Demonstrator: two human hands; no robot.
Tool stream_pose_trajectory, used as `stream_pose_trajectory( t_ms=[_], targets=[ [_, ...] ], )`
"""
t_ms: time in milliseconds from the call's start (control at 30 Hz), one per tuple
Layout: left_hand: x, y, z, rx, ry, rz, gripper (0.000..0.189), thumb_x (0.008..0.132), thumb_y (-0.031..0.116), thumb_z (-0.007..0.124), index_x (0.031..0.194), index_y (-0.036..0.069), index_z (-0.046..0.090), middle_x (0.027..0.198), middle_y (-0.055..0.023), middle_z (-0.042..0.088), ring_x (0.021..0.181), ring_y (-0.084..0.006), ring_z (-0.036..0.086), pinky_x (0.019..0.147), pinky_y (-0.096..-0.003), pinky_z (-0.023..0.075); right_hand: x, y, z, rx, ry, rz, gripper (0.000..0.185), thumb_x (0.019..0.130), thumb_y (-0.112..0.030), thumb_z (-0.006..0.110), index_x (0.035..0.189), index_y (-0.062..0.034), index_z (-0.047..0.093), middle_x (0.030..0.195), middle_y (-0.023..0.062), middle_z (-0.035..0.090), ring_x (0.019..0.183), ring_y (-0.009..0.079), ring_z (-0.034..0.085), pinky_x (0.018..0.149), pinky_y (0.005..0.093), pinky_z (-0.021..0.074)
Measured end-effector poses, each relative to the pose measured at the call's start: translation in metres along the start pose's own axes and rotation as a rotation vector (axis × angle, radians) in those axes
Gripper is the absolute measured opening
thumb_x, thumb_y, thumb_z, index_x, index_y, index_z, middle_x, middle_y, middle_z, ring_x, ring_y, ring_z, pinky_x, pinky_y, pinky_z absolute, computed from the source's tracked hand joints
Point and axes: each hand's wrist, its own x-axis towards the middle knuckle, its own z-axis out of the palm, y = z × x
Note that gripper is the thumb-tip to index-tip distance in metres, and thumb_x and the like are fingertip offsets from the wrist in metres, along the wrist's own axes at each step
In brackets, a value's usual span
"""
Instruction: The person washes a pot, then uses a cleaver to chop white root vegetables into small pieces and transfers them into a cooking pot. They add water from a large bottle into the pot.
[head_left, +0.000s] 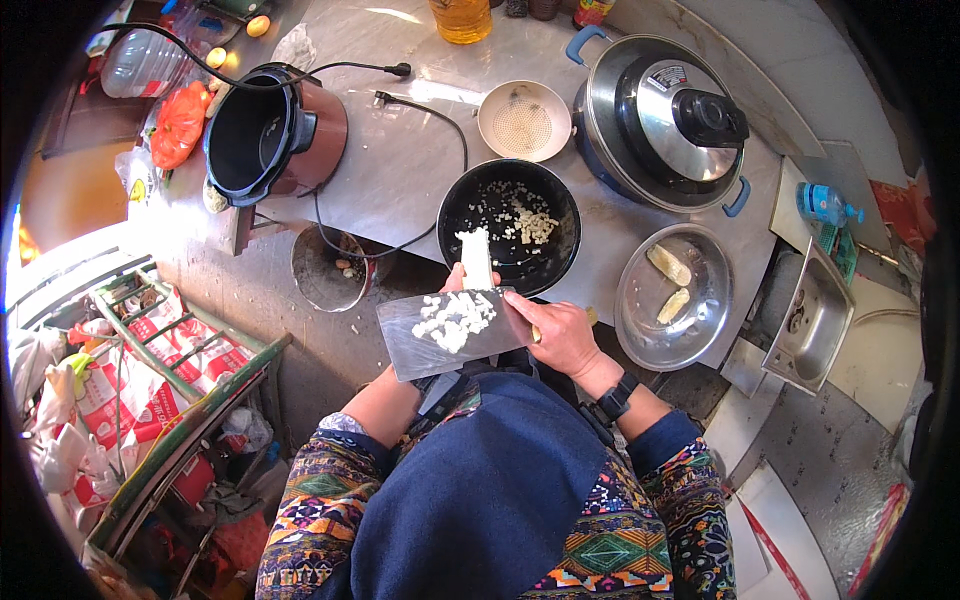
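A cleaver (405, 349) with a broad metal blade lies flat in my right hand (566, 334), which grips it near the handle. White diced vegetable pieces (455, 321) cover much of the blade. My left hand (454, 278) is mostly hidden under the blade; its fingers hold a peeled white vegetable piece (475, 256) that juts over the near rim of a black pan (517, 279). More small white cubes (534, 227) are scattered inside that pan. To the right, a clear round bowl (701, 337) contains two pale peeled vegetable pieces (668, 265).
Behind the pan sit a perforated steamer basket (525, 120) and a large lidded pot (637, 180). An open brown electric cooker (322, 127) with a trailing black cord (420, 238) stands left. A bucket (311, 281) holds scraps below. A steel sink (814, 322) is at right.
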Motion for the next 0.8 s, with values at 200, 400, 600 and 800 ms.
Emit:
stream_pose_trajectory(
  t_ms=[200,400,600,800],
  targets=[
    [-0.01,-0.012,0.059,0.407,0.209,0.192,0.048,0.099,0.044,0.038,0.124,0.006,0.052,0.101,-0.0096,0.066,0.084,-0.0208,0.067,0.075,-0.0329,0.0561,-0.004,0.006,0.005,-0.023,-0.04,0.013,0.056,0.069,-0.004,0.064,0.124,-0.0114,0.057,0.079,0.0075,0.068,0.067,0.0251,0.065,0.062,0.0368,0.0507],
    [-0.05,-0.011,0.132,0.3,0.254,0.242,0.039,0.098,0.026,0.046,0.132,0.006,0.043,0.115,-0.0049,0.06,0.098,-0.016,0.062,0.08,-0.028,0.0545,-0.009,0.018,0.011,-0.062,-0.05,0.06,0.063,0.067,-0.002,0.065,0.127,-0.0121,0.053,0.077,0.0069,0.067,0.069,0.0254,0.065,0.064,0.0368,0.0502],
    [-0.048,-0.015,0.126,0.139,0.245,0.253,0.041,0.099,0.023,0.042,0.136,0.006,0.039,0.118,-0.0049,0.058,0.101,-0.0146,0.06,0.082,-0.0257,0.0531,-0.011,0.019,0.017,-0.052,-0.024,0.08,0.064,0.066,-0.002,0.065,0.128,-0.0123,0.052,0.081,0.0074,0.067,0.071,0.0253,0.065,0.065,0.0366,0.0504],
    [-0.051,-0.011,0.092,-0.067,-0.363,0.162,0.046,0.101,0.027,0.035,0.144,0.011,0.031,0.127,-0.0064,0.053,0.114,-0.0164,0.054,0.095,-0.0298,0.0464,-0.013,0.019,0.017,-0.04,-0.03,0.093,0.067,0.065,-0.001,0.065,0.13,-0.0132,0.051,0.082,0.009,0.068,0.073,0.0258,0.066,0.067,0.037,0.0515]
  ],
)
